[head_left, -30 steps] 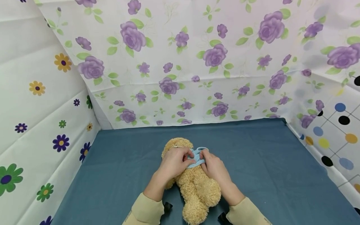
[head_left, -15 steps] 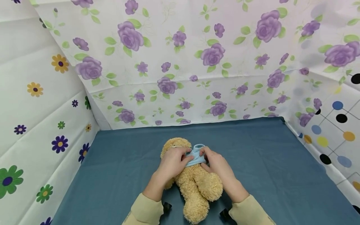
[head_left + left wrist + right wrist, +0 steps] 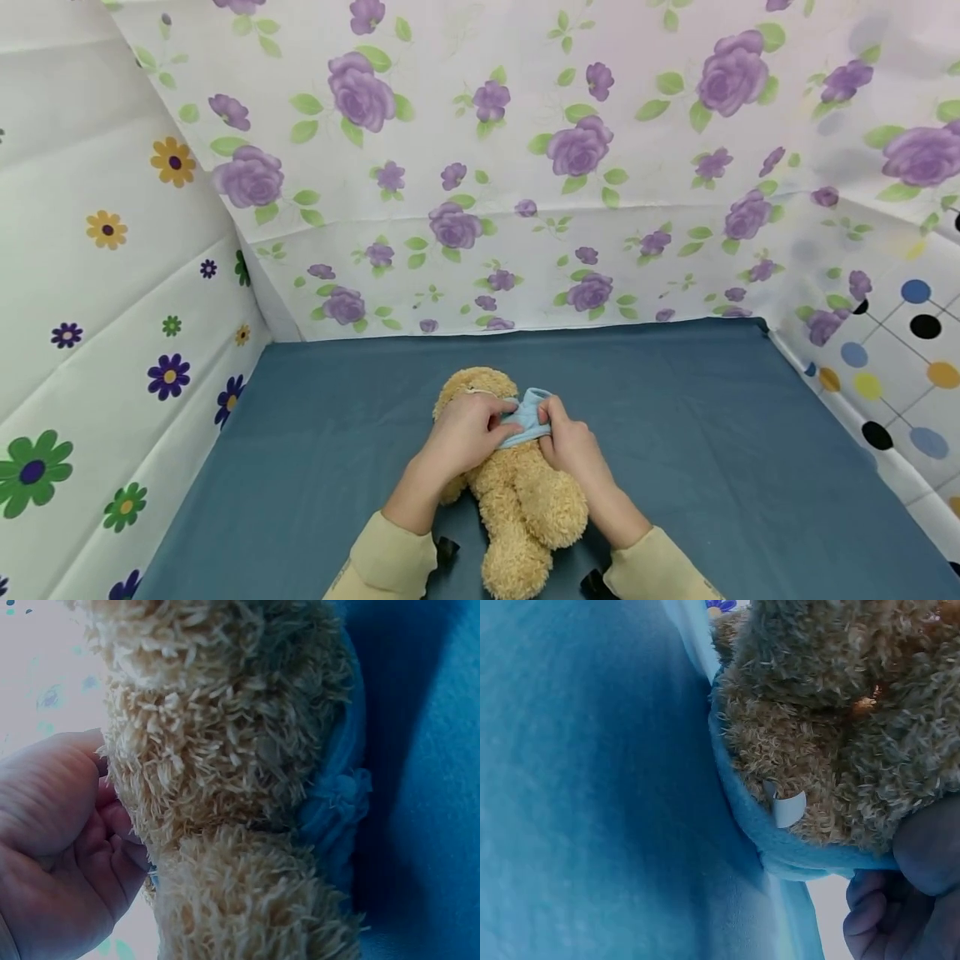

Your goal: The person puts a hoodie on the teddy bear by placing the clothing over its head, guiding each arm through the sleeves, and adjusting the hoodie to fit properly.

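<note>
A tan plush teddy bear [image 3: 517, 492] lies on its back or side, legs toward me, its head [image 3: 474, 385] partly hidden behind my left hand. Round its upper body is a small light-blue shirt [image 3: 531, 419]. My left hand [image 3: 467, 432] holds the shirt near its left side, thumb and fingers bent onto the cloth. With thumb and curled fingers, my right hand [image 3: 572, 442] pinches the shirt's right edge. In the right wrist view the blue hem [image 3: 754, 829] circles the fur, and a white tag [image 3: 788, 809] sticks out beside it.
A dark blue cloth [image 3: 360, 417] covers the table. Behind it hangs a white sheet with purple roses [image 3: 453, 225]; patterned sheets [image 3: 112, 350] also stand at the left and right. Black straps [image 3: 446, 552] show near the sleeves.
My right hand's fingers have drawn together on the shirt's edge, where they were more spread half a second ago. The bear's legs have shifted slightly left. The left hand stays about the same.
</note>
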A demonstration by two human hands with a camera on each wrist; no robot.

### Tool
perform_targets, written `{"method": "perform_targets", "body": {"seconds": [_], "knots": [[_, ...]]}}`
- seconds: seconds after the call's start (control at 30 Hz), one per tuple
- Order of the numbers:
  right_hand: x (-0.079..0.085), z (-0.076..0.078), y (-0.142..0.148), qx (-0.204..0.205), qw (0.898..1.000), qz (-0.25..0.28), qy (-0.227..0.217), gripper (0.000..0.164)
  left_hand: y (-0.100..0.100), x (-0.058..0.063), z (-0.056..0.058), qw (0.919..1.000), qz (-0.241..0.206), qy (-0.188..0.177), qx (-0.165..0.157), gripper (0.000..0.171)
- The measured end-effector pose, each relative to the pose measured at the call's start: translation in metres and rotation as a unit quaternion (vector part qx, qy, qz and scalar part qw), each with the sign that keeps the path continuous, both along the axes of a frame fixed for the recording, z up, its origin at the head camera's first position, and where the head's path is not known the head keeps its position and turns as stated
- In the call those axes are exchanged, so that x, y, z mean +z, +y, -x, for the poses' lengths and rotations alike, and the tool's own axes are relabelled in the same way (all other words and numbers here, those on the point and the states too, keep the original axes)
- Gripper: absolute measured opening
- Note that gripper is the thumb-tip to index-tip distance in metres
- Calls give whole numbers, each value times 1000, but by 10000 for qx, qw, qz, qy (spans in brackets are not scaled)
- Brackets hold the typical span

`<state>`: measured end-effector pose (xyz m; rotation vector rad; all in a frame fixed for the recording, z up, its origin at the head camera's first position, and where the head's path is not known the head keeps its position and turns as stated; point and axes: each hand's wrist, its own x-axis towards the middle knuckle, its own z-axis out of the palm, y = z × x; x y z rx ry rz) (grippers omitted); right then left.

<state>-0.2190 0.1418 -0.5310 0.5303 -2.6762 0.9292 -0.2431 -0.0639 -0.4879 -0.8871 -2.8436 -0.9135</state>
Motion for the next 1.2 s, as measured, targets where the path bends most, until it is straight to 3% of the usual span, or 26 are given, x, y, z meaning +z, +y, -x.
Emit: {"method": "perform_targets", "body": {"seconds": [0.2, 0.37, 0.5, 0.6, 0.67, 0.73, 0.93, 1.2], "knots": [[-4, -4, -2, -378, 9988, -110, 301, 34, 0, 2, 0, 9999, -29, -52, -82, 34], [1, -4, 2, -124, 9986, -162, 494, 36, -1, 3, 1, 9998, -65, -194, -78, 36], [18, -3, 16, 621, 9969, -174, -452, 32, -1, 3, 1, 9997, -104, -216, -66, 37], [33, -3, 32, 1182, 9842, -59, -1317, 21, -1, 2, 0, 9999, -104, -118, -15, 36], [42, -3, 42, 1347, 9777, 134, -1607, 14, 0, 1, -1, 9999, -89, -76, 66, 36], [49, -2, 48, 1222, 9797, 345, -1552, 11, 1, 0, -1, 9999, -63, -45, 149, 37], [63, 8, 47, 115, 9936, 701, -878, 10, 0, -2, -1, 9996, -198, -72, 185, 37], [58, 15, 41, 121, 9909, 307, -1302, 11, -2, -1, 0, 9988, -398, -299, 12, 37]]}}
